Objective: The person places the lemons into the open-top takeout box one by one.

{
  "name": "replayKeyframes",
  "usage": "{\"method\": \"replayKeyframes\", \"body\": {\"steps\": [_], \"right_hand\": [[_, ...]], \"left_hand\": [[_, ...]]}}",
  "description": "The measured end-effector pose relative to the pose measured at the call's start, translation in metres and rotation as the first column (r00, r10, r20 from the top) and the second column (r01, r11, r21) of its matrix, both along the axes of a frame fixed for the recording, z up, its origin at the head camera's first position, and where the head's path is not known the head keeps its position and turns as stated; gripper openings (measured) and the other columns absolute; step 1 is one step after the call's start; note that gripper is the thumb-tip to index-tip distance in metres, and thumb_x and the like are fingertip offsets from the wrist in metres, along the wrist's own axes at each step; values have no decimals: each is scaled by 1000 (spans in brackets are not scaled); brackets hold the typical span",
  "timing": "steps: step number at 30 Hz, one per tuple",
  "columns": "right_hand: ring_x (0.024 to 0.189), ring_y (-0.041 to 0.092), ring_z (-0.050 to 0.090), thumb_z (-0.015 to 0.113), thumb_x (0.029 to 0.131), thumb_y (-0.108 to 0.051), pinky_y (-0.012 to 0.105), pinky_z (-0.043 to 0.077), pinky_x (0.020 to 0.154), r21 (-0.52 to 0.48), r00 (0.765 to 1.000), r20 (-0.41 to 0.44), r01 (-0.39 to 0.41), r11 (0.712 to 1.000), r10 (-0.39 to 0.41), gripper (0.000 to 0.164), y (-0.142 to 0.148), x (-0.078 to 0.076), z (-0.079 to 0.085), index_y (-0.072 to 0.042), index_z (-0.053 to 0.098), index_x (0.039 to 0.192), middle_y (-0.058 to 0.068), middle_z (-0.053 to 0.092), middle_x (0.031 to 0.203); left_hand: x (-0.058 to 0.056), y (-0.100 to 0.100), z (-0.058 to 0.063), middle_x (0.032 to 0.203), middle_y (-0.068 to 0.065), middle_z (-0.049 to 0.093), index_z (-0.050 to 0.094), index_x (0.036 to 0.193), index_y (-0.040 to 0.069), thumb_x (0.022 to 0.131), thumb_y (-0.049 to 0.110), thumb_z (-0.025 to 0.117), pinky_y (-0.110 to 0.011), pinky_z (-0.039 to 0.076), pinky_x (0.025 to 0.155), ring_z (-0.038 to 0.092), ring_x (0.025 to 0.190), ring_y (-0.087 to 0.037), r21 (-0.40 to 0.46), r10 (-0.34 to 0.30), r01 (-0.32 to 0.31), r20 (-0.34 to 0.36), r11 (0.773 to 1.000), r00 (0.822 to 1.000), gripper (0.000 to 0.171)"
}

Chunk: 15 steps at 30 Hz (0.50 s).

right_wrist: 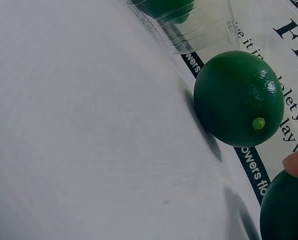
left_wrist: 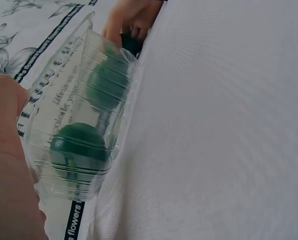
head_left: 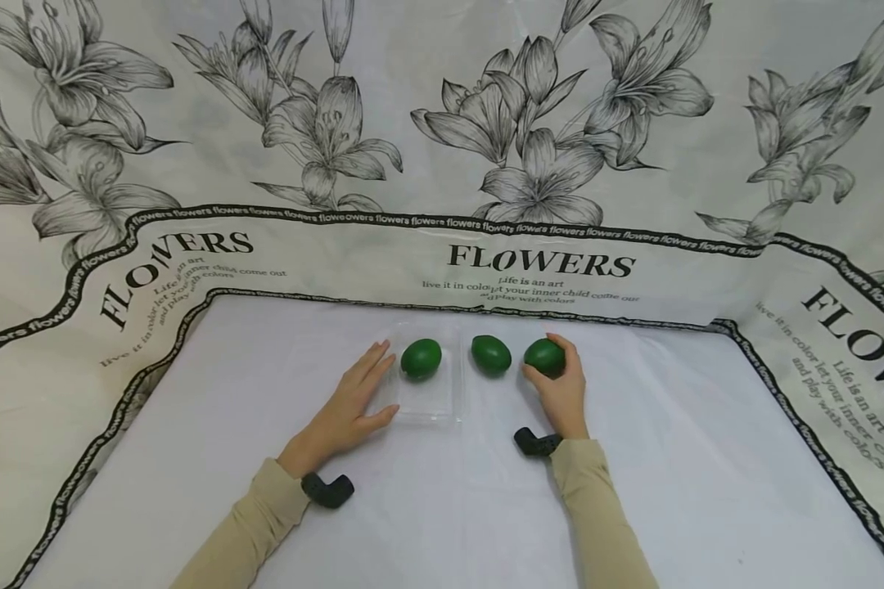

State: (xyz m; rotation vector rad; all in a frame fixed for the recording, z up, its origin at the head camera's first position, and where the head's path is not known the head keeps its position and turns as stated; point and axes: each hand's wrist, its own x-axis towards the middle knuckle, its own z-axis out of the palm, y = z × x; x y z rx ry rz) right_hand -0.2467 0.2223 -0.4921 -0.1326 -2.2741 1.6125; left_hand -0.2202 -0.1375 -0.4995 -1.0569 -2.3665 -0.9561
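Observation:
A clear plastic box [head_left: 426, 402] lies on the white cloth with one green lime [head_left: 421, 358] inside. Along the box's left side rests my left hand [head_left: 342, 413], its fingers extended and the thumb spread toward the near edge. To the right of the box a second lime [head_left: 491, 355] sits on the cloth, untouched. My right hand [head_left: 567, 397] grips a third lime [head_left: 544, 357] between thumb and fingers, to the right of the second. The right wrist view catches only part of this held lime [right_wrist: 286, 215], with a fingertip on it.
A white cloth [head_left: 442, 507] covers the table. Behind and at both sides rises a flower-printed sheet [head_left: 538, 176] with black lettered borders. A black wrist device sits at each wrist, the left one [head_left: 329, 491] and the right one [head_left: 536, 442].

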Motion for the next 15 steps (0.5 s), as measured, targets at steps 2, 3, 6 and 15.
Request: {"method": "replayKeyframes", "body": {"steps": [2,3,6,15], "right_hand": [[125,32,46,74,83,-6,50,40,103,-28,1000,1,7,1000,-7,67,-1,1,0,-17,47,143,14,45,144],[124,32,47,74,83,-7,49,40,102,-39,1000,1,12,999,-12,67,-2,1,0,-17,47,143,14,45,143],[119,31,50,74,84,-6,46,42,99,-76,999,-14,28,997,-29,68,-4,2,1,-17,45,144,15,47,140],[119,28,52,74,80,5,45,40,105,-112,978,-206,1,994,-24,69,-23,19,28,1,44,142,20,48,140]], "left_hand": [[0,-1,1,158,-26,26,37,147,-8,99,49,50,-67,25,110,23,145,-44,2,1,-1,1,1000,1000,76],[1,-1,1,158,-26,26,37,147,-8,98,48,51,-67,25,110,23,145,-44,1,3,-3,2,1000,1000,76],[0,-1,1,157,-27,26,37,147,-8,97,44,54,-67,25,109,23,145,-45,8,-2,2,0,1000,1000,74],[-2,0,-1,158,-26,25,36,148,-8,99,48,50,-67,24,110,22,145,-45,15,-14,14,4,1000,1000,76]]}}
